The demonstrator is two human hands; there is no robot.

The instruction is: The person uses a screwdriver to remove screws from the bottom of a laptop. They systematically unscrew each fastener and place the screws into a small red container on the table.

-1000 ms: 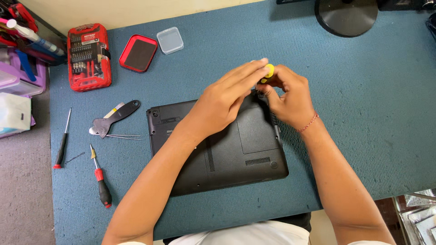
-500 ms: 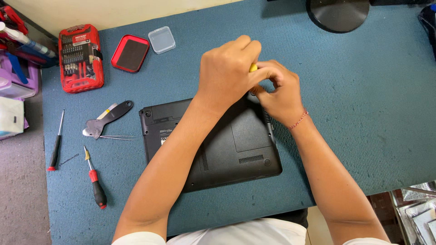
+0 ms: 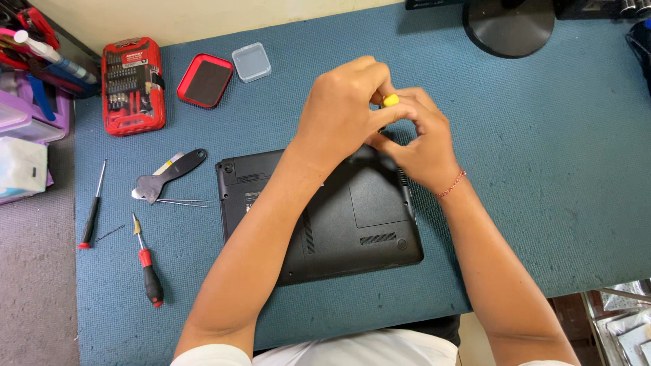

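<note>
Both hands meet over the far right corner of the black laptop (image 3: 325, 217), lying upside down on the table (image 3: 542, 176). Left hand (image 3: 342, 112) & right hand (image 3: 420, 146) are curled tight around a yellow-tipped screwdriver (image 3: 390, 101), forearms angled inward.

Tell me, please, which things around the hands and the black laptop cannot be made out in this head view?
- Yellow-tipped tool: only its cap shows; left hand and right hand cover the shaft and tip.
- Laptop: its far right corner lies under the hands, and the left forearm crosses the base.
- Bits in the red bit case: too small to tell apart.
- Round black stand: cut off by the top edge.
</note>
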